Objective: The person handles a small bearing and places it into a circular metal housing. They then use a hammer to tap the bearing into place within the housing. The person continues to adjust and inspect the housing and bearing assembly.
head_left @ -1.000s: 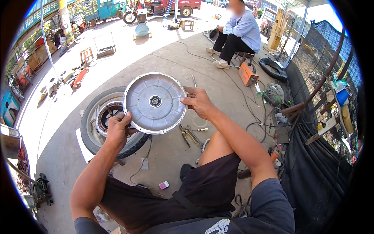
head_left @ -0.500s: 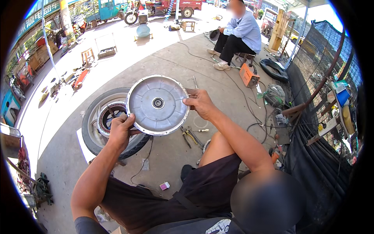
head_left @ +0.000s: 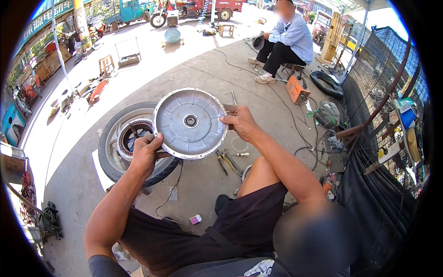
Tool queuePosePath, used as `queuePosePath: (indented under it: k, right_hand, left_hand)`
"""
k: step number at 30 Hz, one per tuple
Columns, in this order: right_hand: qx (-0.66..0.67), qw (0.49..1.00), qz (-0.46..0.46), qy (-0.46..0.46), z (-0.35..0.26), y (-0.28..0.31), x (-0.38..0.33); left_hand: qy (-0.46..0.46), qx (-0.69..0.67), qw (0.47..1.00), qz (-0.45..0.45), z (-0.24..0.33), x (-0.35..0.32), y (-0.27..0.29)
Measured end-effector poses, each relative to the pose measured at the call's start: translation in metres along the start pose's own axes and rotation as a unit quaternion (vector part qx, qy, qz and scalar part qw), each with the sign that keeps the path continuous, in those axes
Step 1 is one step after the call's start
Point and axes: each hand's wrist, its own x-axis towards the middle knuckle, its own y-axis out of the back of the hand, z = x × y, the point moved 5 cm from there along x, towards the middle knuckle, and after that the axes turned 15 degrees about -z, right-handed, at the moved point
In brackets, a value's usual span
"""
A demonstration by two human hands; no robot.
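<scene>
As before held by both hands, round metal cover (head_left: 190, 123), barely shifted

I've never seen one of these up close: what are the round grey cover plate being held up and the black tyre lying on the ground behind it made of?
The round grey cover plate looks like cast metal, probably aluminium: dull silver, matt, with moulded ribs. The black tyre looks like rubber: dark, matt, thick-walled.

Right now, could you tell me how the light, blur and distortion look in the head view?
Head view: hard sun whitens the far concrete; the round metal cover, held by left hand and right hand, is sharp and evenly lit; fisheye bends the edges inside a black rim; a blurred patch sits at lower right.
</scene>
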Motion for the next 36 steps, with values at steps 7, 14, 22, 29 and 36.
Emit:
queuePosePath:
  k: [7,14,22,29,36]
  right_hand:
    - [0.007,1.0,0.01,-0.005,0.0015,0.001,0.0002]
    - [0.01,1.0,0.011,-0.007,0.003,0.0025,0.0014]
    - [0.011,1.0,0.009,-0.014,-0.0007,0.0002,0.0007]
    - [0.008,1.0,0.013,-0.02,0.0019,0.0026,0.0012]
    - [0.012,1.0,0.021,-0.017,0.0055,0.0052,0.002]
  left_hand:
    - [0.002,0.012,1.0,-0.004,0.0022,-0.0014,-0.0021]
    - [-0.003,0.011,1.0,-0.007,0.0043,-0.0026,-0.0043]
    - [0.005,0.012,1.0,-0.006,0.0031,-0.002,-0.0035]
    - [0.01,0.005,1.0,-0.008,0.0008,-0.0014,-0.0032]
    - [0.015,0.007,1.0,-0.007,0.0002,-0.0012,-0.004]
